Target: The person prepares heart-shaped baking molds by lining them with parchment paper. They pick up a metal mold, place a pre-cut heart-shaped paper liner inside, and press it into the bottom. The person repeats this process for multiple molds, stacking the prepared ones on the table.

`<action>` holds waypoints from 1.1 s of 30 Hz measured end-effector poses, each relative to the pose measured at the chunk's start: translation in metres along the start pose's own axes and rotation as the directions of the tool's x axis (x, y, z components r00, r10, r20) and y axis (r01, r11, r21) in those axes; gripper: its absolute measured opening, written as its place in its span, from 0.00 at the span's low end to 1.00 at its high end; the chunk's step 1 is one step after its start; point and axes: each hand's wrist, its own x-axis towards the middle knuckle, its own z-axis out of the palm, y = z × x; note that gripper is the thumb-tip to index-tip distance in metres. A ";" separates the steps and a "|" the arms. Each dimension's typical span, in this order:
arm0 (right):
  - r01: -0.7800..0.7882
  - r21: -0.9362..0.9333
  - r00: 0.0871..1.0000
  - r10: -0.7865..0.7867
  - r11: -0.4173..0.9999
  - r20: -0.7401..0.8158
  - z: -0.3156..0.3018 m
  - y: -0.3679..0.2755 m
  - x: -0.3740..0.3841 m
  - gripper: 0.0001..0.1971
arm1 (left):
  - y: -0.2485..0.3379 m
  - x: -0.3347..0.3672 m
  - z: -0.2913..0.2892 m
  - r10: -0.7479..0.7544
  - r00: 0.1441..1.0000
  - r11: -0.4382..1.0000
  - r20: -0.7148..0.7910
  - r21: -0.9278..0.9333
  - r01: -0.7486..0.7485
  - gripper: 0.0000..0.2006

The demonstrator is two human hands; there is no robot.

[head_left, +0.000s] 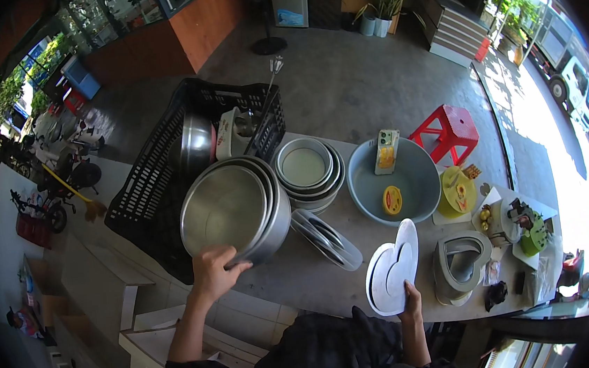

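My left hand (216,271) is closed on the near rim of a nest of large round metal cake pans (225,207), which is tilted toward me beside the black crate. In my right hand (411,303) are several flat silvery plates (392,273), fanned out, rounded and partly heart-shaped, held by their lower edge above the table. A second nest of smaller round pans (306,169) stands just beyond, to the right of the large ones. Between the hands, shiny metal pieces (326,239) with rounded rims lie stacked at a slant. Nested heart-shaped pans (461,267) sit right of my right hand.
A black plastic crate (146,172) at left holds a metal pot (198,142) and a white appliance (235,133). A grey basin (366,206) contains a yellow tub (392,201) and a carton. Beyond are a red stool (447,132) and a yellow-green container (455,194).
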 end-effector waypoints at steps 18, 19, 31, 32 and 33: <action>0.071 -0.135 0.988 -0.089 0.988 -0.129 -0.021 -0.037 0.002 0.19 | 0.032 -0.159 0.148 -0.211 0.965 0.977 0.158 0.029 0.209 0.12; 0.050 -0.148 0.990 -0.068 0.988 -0.123 -0.025 -0.035 0.005 0.19 | 0.029 -0.162 0.157 -0.204 0.967 0.979 0.150 0.044 0.199 0.11; -0.026 -0.338 1.000 0.029 0.941 0.004 -0.029 -0.049 0.024 0.14 | 0.027 -0.143 0.225 -0.372 0.894 0.926 0.250 0.162 0.341 0.12; -0.024 -0.351 0.999 0.033 0.936 0.020 -0.031 -0.050 0.024 0.14 | 0.034 -0.139 0.221 -0.387 0.890 0.920 0.242 0.168 0.355 0.13; -0.022 -0.364 0.999 0.038 0.931 0.036 -0.033 -0.052 0.025 0.14 | 0.041 -0.135 0.217 -0.402 0.885 0.913 0.233 0.173 0.369 0.14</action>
